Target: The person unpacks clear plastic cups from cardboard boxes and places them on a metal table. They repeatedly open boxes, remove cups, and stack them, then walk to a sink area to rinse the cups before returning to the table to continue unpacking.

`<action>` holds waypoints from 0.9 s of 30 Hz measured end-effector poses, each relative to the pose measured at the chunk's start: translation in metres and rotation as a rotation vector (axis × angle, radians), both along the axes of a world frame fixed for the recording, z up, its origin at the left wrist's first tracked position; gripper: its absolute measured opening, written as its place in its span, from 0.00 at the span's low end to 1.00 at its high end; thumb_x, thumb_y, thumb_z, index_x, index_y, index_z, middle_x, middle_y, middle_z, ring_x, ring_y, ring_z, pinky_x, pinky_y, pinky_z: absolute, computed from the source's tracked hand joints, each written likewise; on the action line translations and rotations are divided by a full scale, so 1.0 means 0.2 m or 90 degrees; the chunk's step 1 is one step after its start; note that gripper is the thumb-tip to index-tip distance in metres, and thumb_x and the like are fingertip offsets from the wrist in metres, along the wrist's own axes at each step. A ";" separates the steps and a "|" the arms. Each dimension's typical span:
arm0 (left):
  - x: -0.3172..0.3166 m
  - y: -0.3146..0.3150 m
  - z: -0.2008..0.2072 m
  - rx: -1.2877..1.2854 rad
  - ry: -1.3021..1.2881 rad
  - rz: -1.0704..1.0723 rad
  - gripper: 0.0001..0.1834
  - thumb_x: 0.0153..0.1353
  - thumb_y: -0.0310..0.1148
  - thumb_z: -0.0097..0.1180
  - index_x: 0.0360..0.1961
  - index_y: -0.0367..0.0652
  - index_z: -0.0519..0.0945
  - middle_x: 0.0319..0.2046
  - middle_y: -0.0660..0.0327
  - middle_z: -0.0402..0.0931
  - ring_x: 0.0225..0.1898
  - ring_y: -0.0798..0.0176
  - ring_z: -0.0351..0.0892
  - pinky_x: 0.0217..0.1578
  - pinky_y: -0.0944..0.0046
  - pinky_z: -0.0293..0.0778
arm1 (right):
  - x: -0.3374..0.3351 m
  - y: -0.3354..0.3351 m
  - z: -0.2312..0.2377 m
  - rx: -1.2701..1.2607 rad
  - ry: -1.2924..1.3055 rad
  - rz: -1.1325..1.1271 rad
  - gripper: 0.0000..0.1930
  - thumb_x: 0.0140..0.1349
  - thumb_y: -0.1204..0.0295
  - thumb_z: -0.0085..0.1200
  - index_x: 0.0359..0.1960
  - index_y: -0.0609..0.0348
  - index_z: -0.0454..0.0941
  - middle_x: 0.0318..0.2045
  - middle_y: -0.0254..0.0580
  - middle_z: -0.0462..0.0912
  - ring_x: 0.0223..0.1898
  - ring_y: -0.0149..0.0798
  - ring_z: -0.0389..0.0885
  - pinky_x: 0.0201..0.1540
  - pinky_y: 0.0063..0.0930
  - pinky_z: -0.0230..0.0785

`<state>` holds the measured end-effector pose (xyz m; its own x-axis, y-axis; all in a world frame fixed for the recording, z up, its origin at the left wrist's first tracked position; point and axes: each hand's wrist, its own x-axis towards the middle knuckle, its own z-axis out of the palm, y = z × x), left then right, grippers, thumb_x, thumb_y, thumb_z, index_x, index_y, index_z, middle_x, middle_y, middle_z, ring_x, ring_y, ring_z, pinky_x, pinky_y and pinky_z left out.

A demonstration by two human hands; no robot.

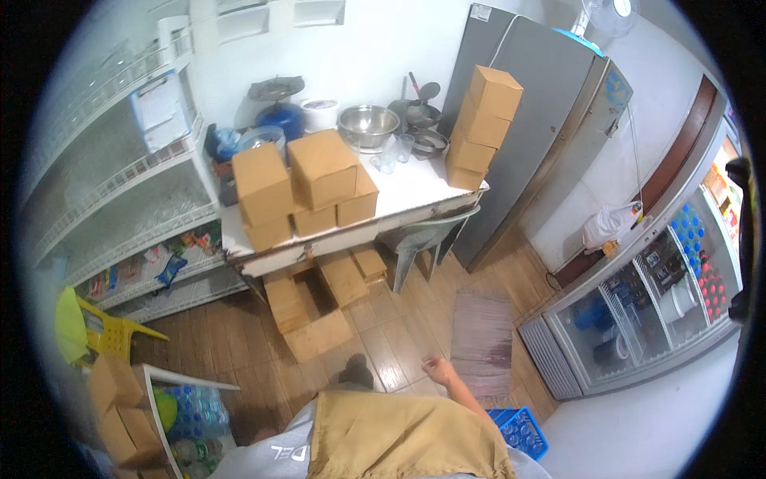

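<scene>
My right hand [439, 370] hangs over the tiled floor beside a striped mat [482, 343]. Its fingers are loosely bent and a little apart, with nothing in them. Of my left hand only a small dim patch [264, 433] may show beside my grey sleeve; its fingers are hidden. Ahead, an open cardboard box [317, 335] lies on the floor, partly under a white table [407, 188]. Brown boxes stand stacked on the table's left side [323, 169], and a tall box stack [479, 128] rises at its right end.
A plastic chair [423, 235] is tucked against the table. White shelves [128, 180] line the left, near a yellow chair [112, 331]. A grey refrigerator [519, 104] and a glass-door drinks cooler [630, 303] stand right. A blue crate [536, 423] sits by my right side.
</scene>
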<state>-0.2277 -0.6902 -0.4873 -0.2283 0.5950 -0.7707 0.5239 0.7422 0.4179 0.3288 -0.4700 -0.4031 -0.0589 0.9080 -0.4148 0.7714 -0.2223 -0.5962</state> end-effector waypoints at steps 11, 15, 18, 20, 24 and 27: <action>0.76 2.31 1.10 0.757 -0.045 -0.082 0.09 0.60 0.26 0.60 0.41 0.36 0.80 0.36 0.55 0.78 0.37 0.60 0.82 0.37 0.64 0.77 | 0.08 0.98 0.43 -0.056 0.072 -0.111 0.18 0.57 0.64 0.62 0.49 0.54 0.81 0.36 0.45 0.86 0.38 0.38 0.84 0.45 0.32 0.75; 0.95 2.72 1.68 1.030 0.235 -0.163 0.12 0.48 0.24 0.66 0.35 0.41 0.80 0.40 0.54 0.76 0.43 0.50 0.75 0.45 0.56 0.70 | -0.02 1.58 0.46 0.012 0.218 0.025 0.17 0.59 0.66 0.61 0.49 0.59 0.79 0.35 0.44 0.84 0.36 0.33 0.82 0.43 0.29 0.75; 0.90 2.96 1.85 0.895 0.451 -0.178 0.36 0.40 0.39 0.75 0.53 0.48 0.75 0.55 0.54 0.68 0.58 0.45 0.65 0.59 0.46 0.58 | -0.27 2.11 0.70 0.095 0.309 0.224 0.17 0.60 0.68 0.61 0.49 0.60 0.77 0.35 0.42 0.82 0.36 0.34 0.82 0.41 0.28 0.75; 0.86 3.07 1.94 0.794 0.478 -0.167 0.42 0.36 0.44 0.77 0.56 0.49 0.74 0.57 0.53 0.67 0.60 0.44 0.63 0.61 0.45 0.57 | -0.42 2.45 0.82 0.141 0.268 0.383 0.17 0.60 0.70 0.60 0.51 0.60 0.77 0.37 0.46 0.83 0.36 0.41 0.82 0.43 0.32 0.75; 0.73 3.14 2.04 0.731 0.409 -0.236 0.52 0.29 0.51 0.79 0.61 0.51 0.72 0.60 0.53 0.65 0.63 0.43 0.61 0.63 0.44 0.55 | -0.71 2.87 1.17 0.173 0.349 0.558 0.17 0.60 0.73 0.59 0.51 0.59 0.77 0.42 0.49 0.82 0.41 0.46 0.81 0.46 0.35 0.74; 0.75 3.11 2.03 0.758 0.429 -0.157 0.49 0.31 0.48 0.78 0.60 0.49 0.72 0.61 0.51 0.64 0.64 0.43 0.61 0.63 0.46 0.56 | -0.89 2.98 1.31 0.226 0.329 0.701 0.14 0.59 0.74 0.58 0.48 0.58 0.77 0.41 0.48 0.80 0.43 0.50 0.79 0.47 0.40 0.73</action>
